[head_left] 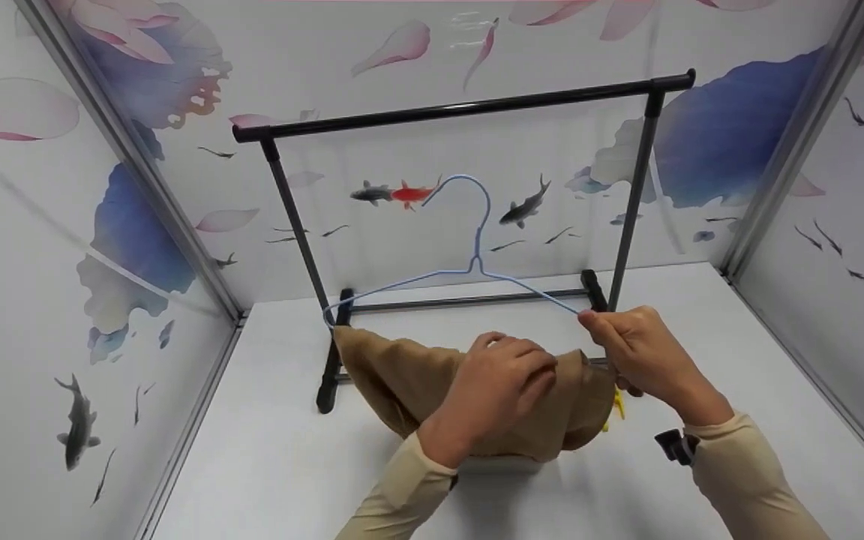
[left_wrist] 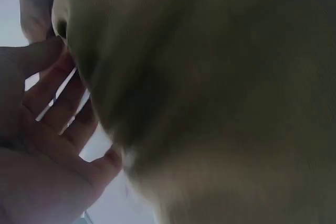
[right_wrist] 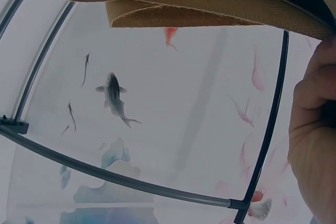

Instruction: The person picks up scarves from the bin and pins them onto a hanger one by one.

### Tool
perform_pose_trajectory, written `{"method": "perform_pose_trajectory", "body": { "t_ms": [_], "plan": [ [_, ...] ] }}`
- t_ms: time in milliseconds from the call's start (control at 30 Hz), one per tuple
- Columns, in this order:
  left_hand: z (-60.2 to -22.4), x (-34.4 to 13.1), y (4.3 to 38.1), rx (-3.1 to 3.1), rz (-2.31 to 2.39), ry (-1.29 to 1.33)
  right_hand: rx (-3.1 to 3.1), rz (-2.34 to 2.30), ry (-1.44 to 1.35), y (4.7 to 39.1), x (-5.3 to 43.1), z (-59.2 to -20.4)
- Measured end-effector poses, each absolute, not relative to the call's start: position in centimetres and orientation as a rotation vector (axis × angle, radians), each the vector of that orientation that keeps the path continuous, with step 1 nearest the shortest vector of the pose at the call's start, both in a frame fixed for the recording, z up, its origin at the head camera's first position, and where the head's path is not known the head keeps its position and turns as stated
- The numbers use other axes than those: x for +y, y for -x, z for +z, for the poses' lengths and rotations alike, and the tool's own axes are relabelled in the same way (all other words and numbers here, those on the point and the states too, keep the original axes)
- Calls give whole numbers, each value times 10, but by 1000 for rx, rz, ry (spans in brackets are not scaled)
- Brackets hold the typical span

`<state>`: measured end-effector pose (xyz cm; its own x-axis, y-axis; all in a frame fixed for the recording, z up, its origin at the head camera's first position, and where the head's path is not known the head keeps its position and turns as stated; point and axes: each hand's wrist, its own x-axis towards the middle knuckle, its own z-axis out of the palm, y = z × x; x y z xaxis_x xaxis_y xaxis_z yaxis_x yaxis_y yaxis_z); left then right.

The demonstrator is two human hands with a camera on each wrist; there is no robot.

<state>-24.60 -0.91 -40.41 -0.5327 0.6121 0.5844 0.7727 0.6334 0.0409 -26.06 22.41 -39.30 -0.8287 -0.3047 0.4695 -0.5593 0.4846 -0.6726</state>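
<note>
We've the black garment rack point(head_left: 462, 111) as ref. On its near side, in front of its legs, we see the brown garment point(head_left: 424, 375) w/ the blue wire clothes hanger point(head_left: 477, 264) at its top edge; the hanger's L end meets the garment's corner near the rack's L leg, and its hook points up, below the rack's top bar.

Our R hand point(head_left: 646, 352) is in front of the rack's R leg, fingers curled in a fist, thumb along the hanger's R arm: a narrow grip holding the hanger. Wrist's bent a bit, forearm coming in from near R of the rack.

Our L hand point(head_left: 503, 386) is in front of the rack's middle, back of hand up, knuckles bent over the garment's upper edge; per L wrist view, thumb and index pinch that edge, other fingers spread behind it. So narrow grip there too, holding cloth.

Also a yellow item point(head_left: 619, 405), mostly hidden, near side of the rack's R leg, on the white table point(head_left: 289, 465).
</note>
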Motion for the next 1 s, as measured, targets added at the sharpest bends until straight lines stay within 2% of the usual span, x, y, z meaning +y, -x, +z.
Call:
{"method": "perform_pose_trajectory", "body": {
  "t_ms": [300,700,867,1000],
  "plan": [
    [-407,19,243,-2325,-604,1085,-2412,1121,-753,268,215,-393],
    [-408,18,245,-2446,-753,1110,-2423,1150,-743,269,210,-394],
    [-406,15,245,-2420,-622,1061,-2435,1149,-746,266,211,-392],
    [-402,-13,251,-2353,-418,946,-2414,1128,-772,268,218,-390]
  ]
}}
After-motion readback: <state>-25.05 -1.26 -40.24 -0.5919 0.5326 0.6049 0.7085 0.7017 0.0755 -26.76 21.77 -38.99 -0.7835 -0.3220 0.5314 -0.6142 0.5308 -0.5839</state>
